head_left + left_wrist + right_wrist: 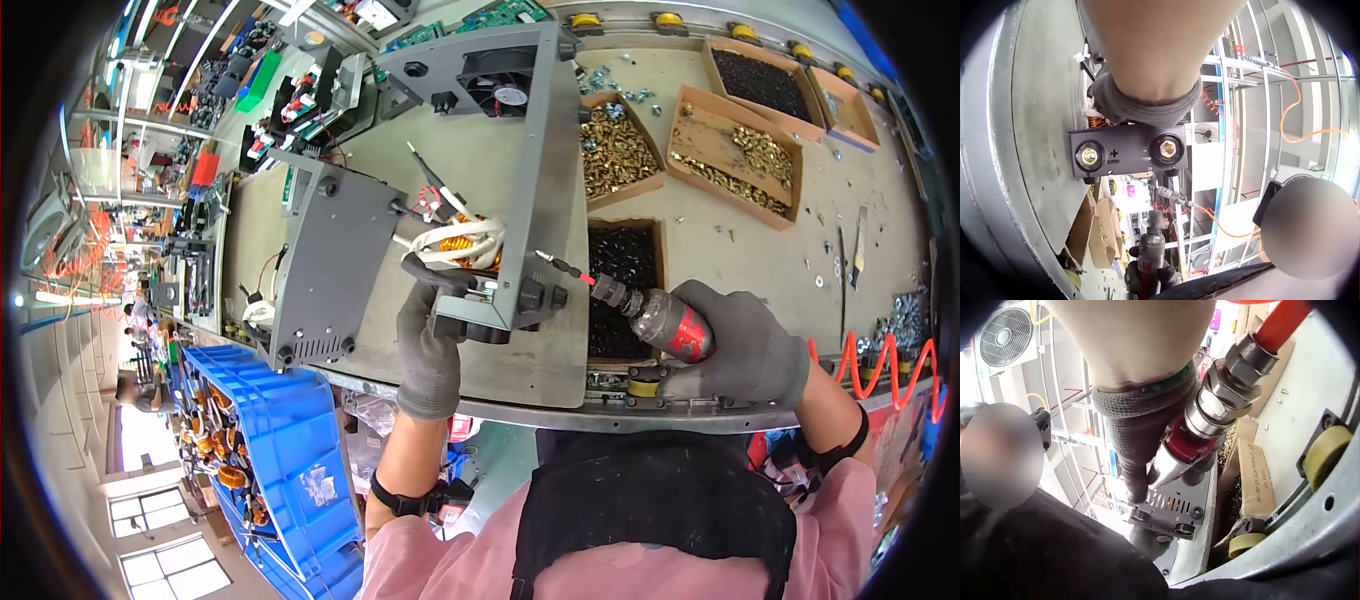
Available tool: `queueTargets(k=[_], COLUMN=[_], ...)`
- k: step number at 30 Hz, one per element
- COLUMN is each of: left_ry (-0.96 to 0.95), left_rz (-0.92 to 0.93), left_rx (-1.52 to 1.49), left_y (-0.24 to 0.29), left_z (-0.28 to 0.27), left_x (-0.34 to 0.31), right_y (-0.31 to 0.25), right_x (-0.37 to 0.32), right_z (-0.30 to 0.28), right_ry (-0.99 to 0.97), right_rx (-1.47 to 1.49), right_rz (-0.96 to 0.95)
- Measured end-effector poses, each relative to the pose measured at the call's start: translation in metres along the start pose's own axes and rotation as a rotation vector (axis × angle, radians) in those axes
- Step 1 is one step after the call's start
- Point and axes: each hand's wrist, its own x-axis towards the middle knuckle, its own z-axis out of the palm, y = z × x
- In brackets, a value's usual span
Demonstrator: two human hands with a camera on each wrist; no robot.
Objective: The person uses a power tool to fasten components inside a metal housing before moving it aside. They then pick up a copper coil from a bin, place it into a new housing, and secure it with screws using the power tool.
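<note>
My gloved left hand point(428, 350) grips the near end of a grey metal machine casing point(535, 150), beside white cables and a copper-wound coil point(462, 245). A fan point(497, 88) sits at the casing's far end. The left wrist view shows its end panel point(1129, 149), marked with a plus and bearing two round black terminals with brass nuts. My gloved right hand point(745, 345) is wrapped around a pneumatic screwdriver point(672, 325), red and metallic, with an air hose point(1282, 325) at its rear. Its bit point(565, 266) points toward the casing, close to the black terminals.
Right of the casing stand cardboard boxes of brass screws point(615, 150) and black parts point(625, 255); loose screws lie around them. A second grey casing point(335, 255) stands on the left. A blue crate point(290, 430) with coils is below it. Yellow rollers point(1329, 456) line the bench edge.
</note>
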Motion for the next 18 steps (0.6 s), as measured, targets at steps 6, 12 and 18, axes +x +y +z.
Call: queueTargets(k=[6, 12, 18], left_ry=[-0.289, -1.031, -0.518], left_rz=[0.331, 0.756, 0.595], left_rx=[0.77, 0.72, 0.454], left_y=[0.028, -0.025, -0.035], left_z=[-0.052, -0.034, -0.04], left_x=[0.079, 0.155, 0.114], right_y=[-0.017, -0.025, -0.025], right_x=[0.01, 0.01, 0.014], right_z=[-0.008, -0.007, -0.007], right_ry=[-0.01, 0.061, 0.061], right_rx=[-0.071, -0.134, -0.253], right_rz=[0.038, 0.009, 0.004])
